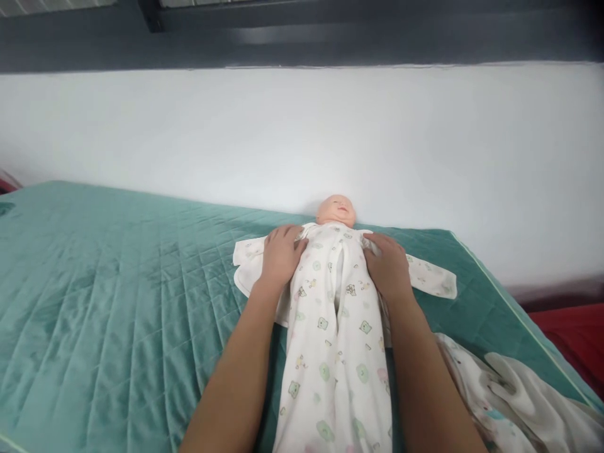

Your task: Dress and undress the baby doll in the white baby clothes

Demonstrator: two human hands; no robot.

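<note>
A baby doll [336, 210] lies on its back with its head close to the white wall. White baby trousers [325, 340] with green and yellow animal prints are spread over its body, legs stretching down toward me. Under them is a matching long-sleeved top [431, 277], its sleeves out to both sides. My left hand [282, 255] rests on the cloth at the doll's left-of-view shoulder, fingers extended and thumb apart. On the other side, my right hand [387, 261] touches the trousers' upper edge and top, fingers also extended. The doll's arms and body are hidden by cloth.
A green quilted cover [141, 302] lies beneath everything, bordering the white wall [189, 132]. Crumpled white printed cloth [514, 396] is beside my right forearm. Something red [576, 333] shows beyond the right edge, and a dark ledge [302, 38] runs above the wall.
</note>
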